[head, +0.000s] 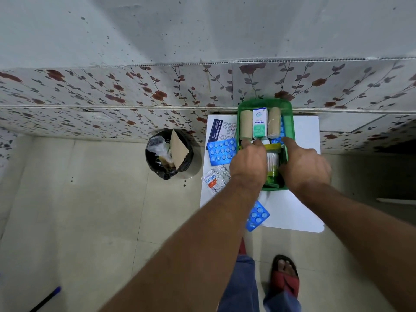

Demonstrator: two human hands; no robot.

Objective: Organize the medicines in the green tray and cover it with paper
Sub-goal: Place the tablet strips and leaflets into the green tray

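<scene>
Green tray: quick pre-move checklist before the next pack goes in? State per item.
1. Green tray sits fully on the white table: ok.
2. Left hand free to pick: cannot tell, its fingers are down among the tray's contents.
3. Right hand steadying the tray's right rim: ok.
4. All medicines in the tray: not ok. Large blue blister pack, silver strips and small blue blister pack lie outside on the table.
5. Tray contents in order: ok at the far end, where two beige rolls flank the Optibex box.
6. Covering paper at hand: cannot tell.
</scene>
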